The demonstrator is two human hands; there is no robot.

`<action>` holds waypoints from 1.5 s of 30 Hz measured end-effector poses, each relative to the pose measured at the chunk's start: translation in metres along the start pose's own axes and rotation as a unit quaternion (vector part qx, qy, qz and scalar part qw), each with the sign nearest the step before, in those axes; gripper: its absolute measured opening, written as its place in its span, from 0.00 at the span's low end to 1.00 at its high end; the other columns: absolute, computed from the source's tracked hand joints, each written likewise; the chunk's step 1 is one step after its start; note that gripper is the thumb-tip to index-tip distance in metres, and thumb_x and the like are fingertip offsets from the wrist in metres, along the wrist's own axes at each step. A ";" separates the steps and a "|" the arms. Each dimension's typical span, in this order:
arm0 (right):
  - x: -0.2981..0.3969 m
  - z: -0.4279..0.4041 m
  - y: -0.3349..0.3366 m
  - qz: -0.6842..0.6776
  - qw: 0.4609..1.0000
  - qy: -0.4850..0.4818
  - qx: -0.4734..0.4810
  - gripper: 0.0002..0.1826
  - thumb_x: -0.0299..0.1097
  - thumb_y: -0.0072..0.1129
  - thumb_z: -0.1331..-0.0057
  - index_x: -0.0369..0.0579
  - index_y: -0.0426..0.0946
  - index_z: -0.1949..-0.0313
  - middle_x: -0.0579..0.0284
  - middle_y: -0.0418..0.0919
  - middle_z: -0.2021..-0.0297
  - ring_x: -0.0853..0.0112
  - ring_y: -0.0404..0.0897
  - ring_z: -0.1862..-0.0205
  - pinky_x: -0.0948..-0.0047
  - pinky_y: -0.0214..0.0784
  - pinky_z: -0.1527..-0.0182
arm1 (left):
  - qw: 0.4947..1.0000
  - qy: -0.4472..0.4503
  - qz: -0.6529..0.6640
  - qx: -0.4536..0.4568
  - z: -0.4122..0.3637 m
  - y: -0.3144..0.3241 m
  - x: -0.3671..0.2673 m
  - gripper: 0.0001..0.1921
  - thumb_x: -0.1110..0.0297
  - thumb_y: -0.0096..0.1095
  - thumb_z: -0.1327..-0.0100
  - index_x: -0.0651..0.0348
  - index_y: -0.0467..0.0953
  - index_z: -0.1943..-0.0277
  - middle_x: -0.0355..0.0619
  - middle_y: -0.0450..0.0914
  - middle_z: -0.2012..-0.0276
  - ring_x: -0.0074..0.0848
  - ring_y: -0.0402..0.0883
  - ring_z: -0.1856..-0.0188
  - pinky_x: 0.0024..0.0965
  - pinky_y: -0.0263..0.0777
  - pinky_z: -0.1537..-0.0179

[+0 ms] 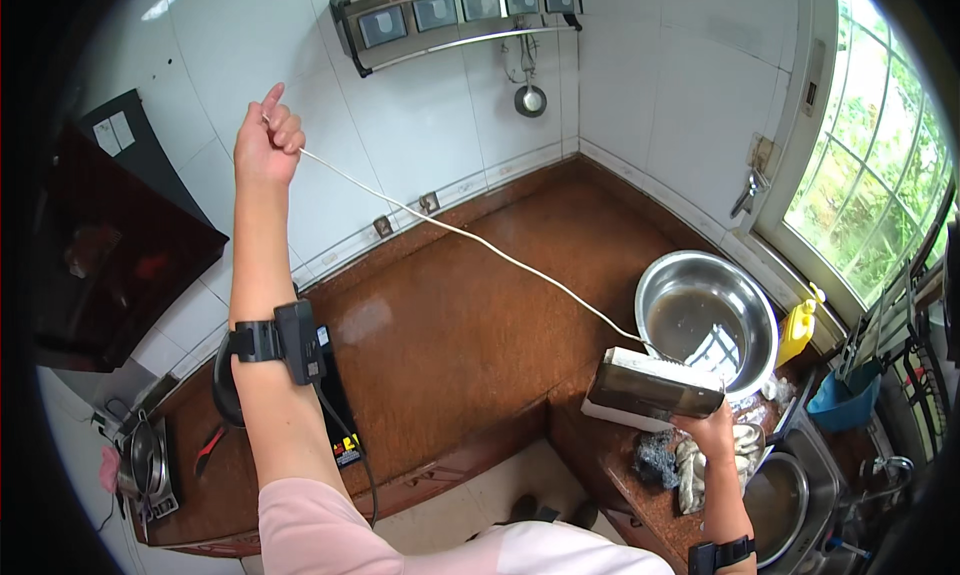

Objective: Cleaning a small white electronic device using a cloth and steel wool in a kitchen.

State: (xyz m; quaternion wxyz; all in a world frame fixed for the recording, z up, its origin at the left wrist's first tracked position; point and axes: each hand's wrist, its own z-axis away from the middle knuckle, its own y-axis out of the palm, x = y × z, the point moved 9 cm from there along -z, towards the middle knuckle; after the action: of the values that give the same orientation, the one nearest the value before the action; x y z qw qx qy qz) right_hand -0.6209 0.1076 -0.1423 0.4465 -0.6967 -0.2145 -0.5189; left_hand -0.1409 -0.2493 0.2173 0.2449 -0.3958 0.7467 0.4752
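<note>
My left hand (271, 136) is raised at the upper left in front of the tiled wall, its fingers closed on a white cord (480, 239). From there the cord runs down across the counter to a dark, box-shaped appliance with white edges (660, 387). My right hand (705, 425) grips this box at its lower right end, above the counter beside a steel basin (646, 305) that holds cloudy water. A grey scouring pad (655, 459) and a crumpled cloth (694, 477) lie near my right wrist.
A brown stone counter (450, 312) fills the corner. A yellow bottle (797, 333) stands by the basin, near the sink (821, 492) with a metal bowl (799, 485). At left are an induction cooker (341, 417), partly behind my arm, a red-handled tool (210, 449) and a pan (144, 455). A spice rack (465, 38) hangs above.
</note>
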 end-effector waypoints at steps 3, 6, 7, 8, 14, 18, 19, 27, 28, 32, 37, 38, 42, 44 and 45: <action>0.010 -0.006 0.005 -0.033 0.999 -0.014 -0.008 0.39 0.24 0.72 0.67 0.39 0.68 0.50 0.58 0.77 0.61 0.70 0.75 0.58 0.71 0.68 0.51 | 1.000 0.007 -0.020 -0.012 0.015 0.008 0.000 0.20 0.57 0.29 0.25 0.63 0.65 0.44 0.34 0.56 0.83 0.17 0.50 0.85 0.22 0.45 0.86; -0.001 -0.013 0.013 -0.053 0.998 -0.041 -0.004 0.41 0.26 0.75 0.66 0.38 0.66 0.49 0.54 0.78 0.58 0.65 0.76 0.56 0.68 0.68 0.49 | 0.999 -0.017 -0.038 0.008 0.023 0.006 0.018 0.20 0.56 0.32 0.26 0.62 0.66 0.45 0.34 0.56 0.83 0.17 0.51 0.86 0.21 0.45 0.86; -0.005 -0.017 0.015 -0.054 0.998 -0.039 -0.010 0.41 0.26 0.75 0.66 0.38 0.66 0.49 0.54 0.78 0.58 0.65 0.76 0.56 0.68 0.68 0.49 | 0.998 -0.034 -0.049 0.025 0.024 0.005 0.026 0.20 0.55 0.34 0.26 0.63 0.66 0.46 0.34 0.57 0.83 0.16 0.51 0.87 0.21 0.46 0.87; -0.007 -0.019 0.018 -0.039 0.998 -0.056 -0.016 0.42 0.27 0.76 0.66 0.38 0.66 0.48 0.53 0.77 0.58 0.64 0.76 0.54 0.68 0.67 0.48 | 0.997 -0.041 -0.050 0.029 0.027 0.005 0.031 0.20 0.55 0.34 0.26 0.63 0.66 0.46 0.34 0.57 0.83 0.16 0.51 0.87 0.21 0.46 0.87; 0.016 -0.017 0.024 -0.061 0.995 -0.077 0.003 0.46 0.27 0.76 0.62 0.41 0.62 0.42 0.54 0.75 0.53 0.67 0.74 0.49 0.69 0.65 0.45 | 0.968 -0.116 -0.200 0.094 0.057 0.003 0.075 0.20 0.55 0.40 0.28 0.66 0.67 0.49 0.33 0.57 0.85 0.14 0.52 0.88 0.20 0.44 0.88; 0.024 -0.016 0.019 -0.050 0.993 -0.103 -0.004 0.49 0.25 0.76 0.61 0.42 0.59 0.39 0.56 0.72 0.50 0.70 0.71 0.46 0.70 0.63 0.43 | 0.945 -0.160 -0.259 0.116 0.079 0.011 0.116 0.19 0.56 0.41 0.28 0.66 0.68 0.52 0.33 0.58 0.86 0.14 0.51 0.89 0.20 0.43 0.89; 0.030 -0.016 0.021 -0.053 0.992 -0.113 0.004 0.50 0.24 0.76 0.62 0.41 0.57 0.38 0.57 0.72 0.50 0.71 0.70 0.47 0.70 0.63 0.43 | 0.940 -0.176 -0.270 0.116 0.084 0.012 0.125 0.19 0.56 0.41 0.28 0.66 0.69 0.53 0.33 0.58 0.87 0.14 0.52 0.90 0.20 0.43 0.89; 0.039 -0.006 0.013 -0.051 0.992 -0.115 -0.011 0.53 0.27 0.78 0.64 0.45 0.57 0.37 0.54 0.69 0.45 0.66 0.70 0.43 0.68 0.61 0.39 | 0.942 -0.182 -0.230 0.161 0.099 0.054 0.145 0.18 0.57 0.40 0.27 0.65 0.70 0.57 0.33 0.59 0.87 0.13 0.53 0.89 0.19 0.45 0.89; 0.043 -0.005 0.011 -0.015 0.991 -0.133 -0.018 0.53 0.27 0.78 0.64 0.45 0.58 0.37 0.53 0.70 0.45 0.65 0.70 0.43 0.68 0.61 0.39 | 0.943 -0.179 -0.230 0.164 0.100 0.060 0.145 0.18 0.57 0.40 0.27 0.65 0.71 0.57 0.33 0.60 0.87 0.13 0.53 0.89 0.19 0.45 0.89; 0.049 -0.002 0.009 0.008 0.989 -0.143 -0.028 0.49 0.30 0.79 0.64 0.44 0.62 0.41 0.51 0.73 0.49 0.62 0.73 0.46 0.67 0.64 0.42 | 0.930 -0.162 -0.253 0.212 0.107 0.090 0.151 0.17 0.57 0.42 0.28 0.63 0.72 0.59 0.32 0.60 0.87 0.12 0.53 0.89 0.18 0.45 0.89; 0.052 0.002 0.004 0.043 0.987 -0.148 -0.044 0.42 0.32 0.78 0.62 0.42 0.65 0.47 0.50 0.75 0.55 0.60 0.76 0.51 0.66 0.69 0.49 | 0.868 -0.252 -0.275 0.328 0.161 0.128 0.215 0.16 0.60 0.44 0.28 0.64 0.73 0.61 0.31 0.64 0.86 0.12 0.57 0.87 0.17 0.51 0.87; 0.053 0.004 0.004 0.050 0.986 -0.151 -0.051 0.40 0.32 0.78 0.62 0.42 0.65 0.49 0.49 0.75 0.57 0.60 0.77 0.53 0.66 0.69 0.51 | 0.854 -0.262 -0.285 0.348 0.175 0.135 0.225 0.16 0.60 0.43 0.28 0.64 0.73 0.60 0.32 0.65 0.85 0.12 0.58 0.87 0.17 0.52 0.86; 0.054 0.004 0.006 0.042 0.987 -0.145 -0.059 0.41 0.31 0.78 0.62 0.43 0.65 0.48 0.51 0.75 0.56 0.61 0.76 0.53 0.67 0.69 0.49 | 0.832 -0.278 -0.285 0.386 0.203 0.143 0.248 0.16 0.60 0.43 0.28 0.64 0.73 0.61 0.34 0.67 0.84 0.12 0.60 0.86 0.17 0.55 0.85; 0.057 0.003 0.006 0.027 0.985 -0.161 -0.046 0.42 0.29 0.78 0.63 0.43 0.65 0.47 0.51 0.74 0.56 0.62 0.76 0.52 0.67 0.68 0.49 | 0.832 -0.271 -0.298 0.381 0.201 0.143 0.247 0.17 0.59 0.43 0.28 0.65 0.73 0.61 0.34 0.68 0.84 0.12 0.61 0.86 0.17 0.56 0.84; 0.062 0.006 0.007 0.013 0.983 -0.181 -0.034 0.43 0.28 0.78 0.64 0.44 0.65 0.46 0.52 0.74 0.55 0.63 0.75 0.52 0.68 0.68 0.48 | 0.834 -0.273 -0.298 0.376 0.195 0.144 0.243 0.17 0.59 0.42 0.27 0.65 0.73 0.61 0.34 0.68 0.84 0.12 0.61 0.86 0.17 0.57 0.84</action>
State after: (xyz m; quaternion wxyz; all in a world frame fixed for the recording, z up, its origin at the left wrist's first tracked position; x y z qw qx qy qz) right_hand -0.5895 0.0988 -0.0887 0.3836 -0.7963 -0.2649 -0.3855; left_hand -0.3990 -0.1263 0.0273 0.6987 -0.3303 0.6166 0.1504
